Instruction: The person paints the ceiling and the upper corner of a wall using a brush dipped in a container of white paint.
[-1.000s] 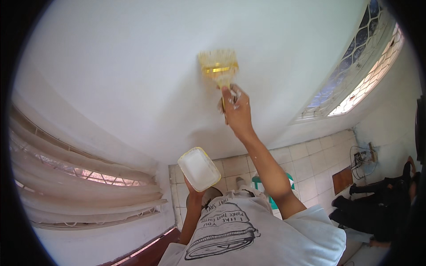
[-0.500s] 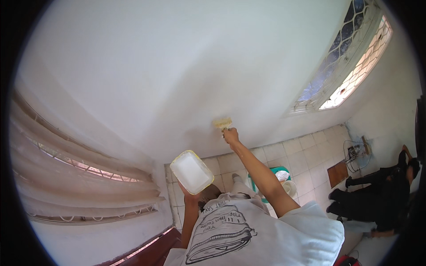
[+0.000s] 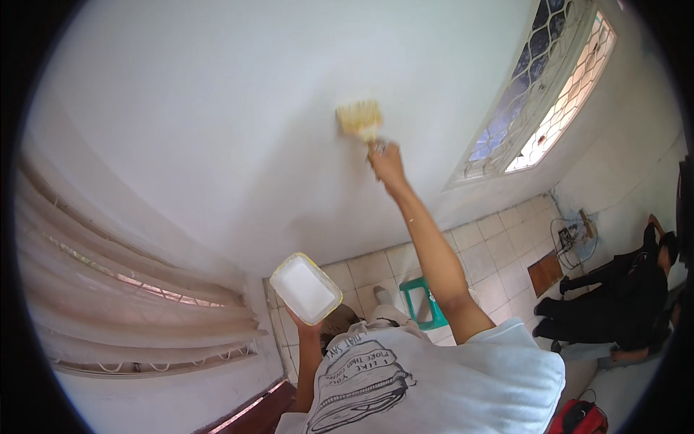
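My right hand [image 3: 388, 163] grips the handle of a wide paintbrush [image 3: 359, 118] with yellowish bristles, raised against the white wall [image 3: 217, 108] in front of me. The brush head appears to touch the wall, and its shadow falls just beside it. Low on the left, my left hand [image 3: 305, 318] holds up a rectangular plastic tub [image 3: 306, 288] with a yellow rim and white paint inside. The fingers of that hand are mostly hidden beneath the tub.
A green plastic stool [image 3: 423, 304] stands on the tiled floor [image 3: 499, 278], partly behind my right arm. Curtains [image 3: 137, 289] hang at left; a grilled window [image 3: 557, 94] is at upper right. A person in black [image 3: 614, 304] and a red bag [image 3: 582, 418] are at right.
My right hand has moved the paintbrush well up the wall, with the arm stretched further. The tub in my left hand has shifted slightly left and down.
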